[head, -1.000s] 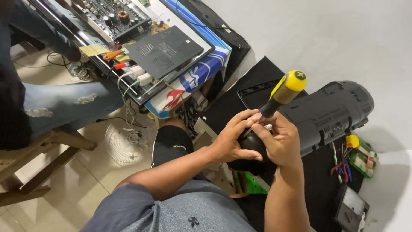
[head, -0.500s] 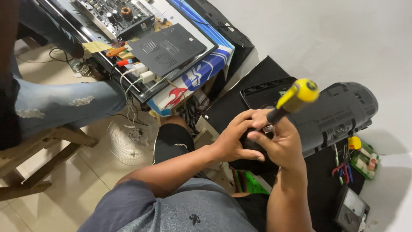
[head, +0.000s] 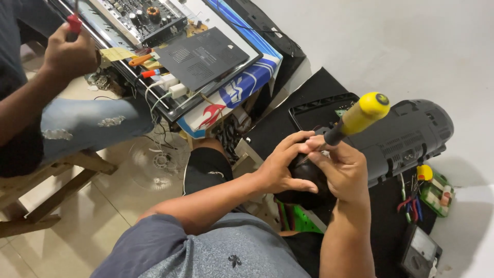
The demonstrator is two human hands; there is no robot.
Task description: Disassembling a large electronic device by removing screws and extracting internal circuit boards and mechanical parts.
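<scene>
Your right hand [head: 343, 172] is wrapped tight around a screwdriver [head: 355, 117] with a yellow and black handle. The handle sticks up and away from your fist, and the metal tip points down into your hands. Your left hand [head: 283, 164] is curled around a small, dark, round part [head: 303, 186], with the fingers closed on it. Both hands touch each other over that part. Just past your grip lies a big black speaker box [head: 406, 136] on its side. Beyond your right hand, near the box, sits a small green board [head: 436, 191] with colored wires. Far off to the left of your grip, another person's hand [head: 69, 54] holds a red tool [head: 74, 23] by a table [head: 170, 105] with circuit boards.
</scene>
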